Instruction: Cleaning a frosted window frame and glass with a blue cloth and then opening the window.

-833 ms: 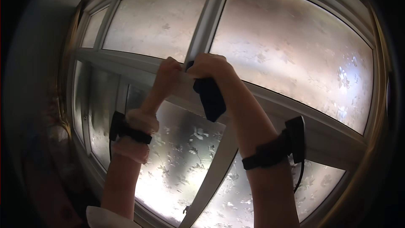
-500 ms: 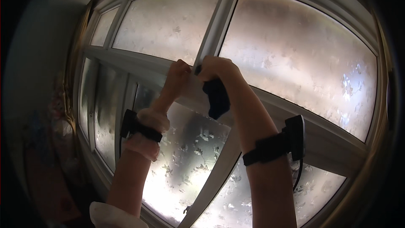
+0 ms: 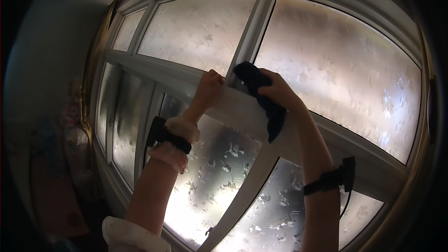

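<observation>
A dark navy cloth [image 3: 273, 119] is gripped in my right hand [image 3: 281, 94], between thumb and fingers. Its upper end lies at the foot of the upright bar [image 3: 253, 28] of the white window frame, and its lower end hangs over the crossbar. To the left of it, my left hand [image 3: 209, 89] has its fingers curled over the crossbar [image 3: 164, 68], holding the window frame. The fingertips of that hand are partly hidden behind the ledge.
Frosted panes with a leaf pattern [image 3: 336, 65] fill the upper window, with more panes below. A small dark latch [image 3: 209, 230] sits low on a sash. A gold-brown curtain [image 3: 88, 74] hangs at the left. Black straps with small devices [image 3: 347, 173] circle both forearms.
My right hand has shifted right and opened the bunched cloth into a longer strip along the frame. My left hand keeps its hold on the crossbar. The view has shifted slightly.
</observation>
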`<action>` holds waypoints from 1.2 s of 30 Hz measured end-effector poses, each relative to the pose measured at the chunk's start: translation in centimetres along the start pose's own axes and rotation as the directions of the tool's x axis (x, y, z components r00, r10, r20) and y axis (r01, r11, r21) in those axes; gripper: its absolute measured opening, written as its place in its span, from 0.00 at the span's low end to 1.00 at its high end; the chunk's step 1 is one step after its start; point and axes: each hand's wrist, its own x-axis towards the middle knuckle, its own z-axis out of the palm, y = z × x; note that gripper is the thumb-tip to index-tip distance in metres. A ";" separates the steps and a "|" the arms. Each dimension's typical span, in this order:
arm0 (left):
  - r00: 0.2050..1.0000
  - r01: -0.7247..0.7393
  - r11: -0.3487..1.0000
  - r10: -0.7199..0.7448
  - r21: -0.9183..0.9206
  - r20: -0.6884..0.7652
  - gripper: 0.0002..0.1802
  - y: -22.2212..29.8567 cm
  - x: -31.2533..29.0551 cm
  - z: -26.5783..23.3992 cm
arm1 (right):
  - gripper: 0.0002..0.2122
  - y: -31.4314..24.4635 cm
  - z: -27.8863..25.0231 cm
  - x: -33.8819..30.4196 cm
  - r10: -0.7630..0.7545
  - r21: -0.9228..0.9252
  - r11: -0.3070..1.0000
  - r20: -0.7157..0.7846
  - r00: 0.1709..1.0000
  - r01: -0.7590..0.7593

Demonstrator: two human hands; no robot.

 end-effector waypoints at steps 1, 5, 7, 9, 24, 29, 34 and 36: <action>1.000 -0.017 1.000 0.017 -0.014 0.018 0.07 0.1 0.0 -0.2 | 0.26 -0.4 0.0 0.2 -0.008 -0.006 1.000 -0.005 1.000 0.008; 0.998 -0.050 0.999 0.050 0.009 -0.025 0.09 -0.3 -0.3 -0.2 | 0.26 -1.7 3.1 2.1 -0.044 -0.502 0.862 0.058 0.997 0.067; 1.000 -0.024 0.999 0.023 -0.028 -0.005 0.10 0.4 -0.1 0.4 | 0.25 -2.0 3.3 2.5 -0.044 -0.627 0.774 0.081 0.996 0.085; 1.000 0.012 0.999 -0.011 -0.047 0.017 0.11 0.5 0.0 0.3 | 0.25 -2.1 3.5 3.4 -0.033 -0.596 0.794 0.154 0.988 0.119; 0.996 -0.072 0.996 0.074 0.053 -0.046 0.07 -0.1 0.3 1.1 | 0.17 1.0 -0.3 6.5 0.030 -0.313 0.946 0.333 0.943 0.080; 0.981 -0.194 0.980 0.193 0.043 0.014 0.05 -1.5 0.3 0.4 | 0.16 0.0 -0.5 5.7 0.075 -0.139 0.990 0.336 0.939 -0.029; 0.993 -0.095 0.994 0.091 -0.051 -0.078 0.09 0.1 -0.2 1.2 | 0.18 1.8 1.0 5.7 0.043 -0.072 0.997 0.154 0.987 -0.032; 0.993 -0.110 0.993 0.109 -0.032 -0.037 0.10 0.6 0.0 0.1 | 0.19 1.5 1.7 5.3 0.048 -0.099 0.994 0.132 0.990 -0.035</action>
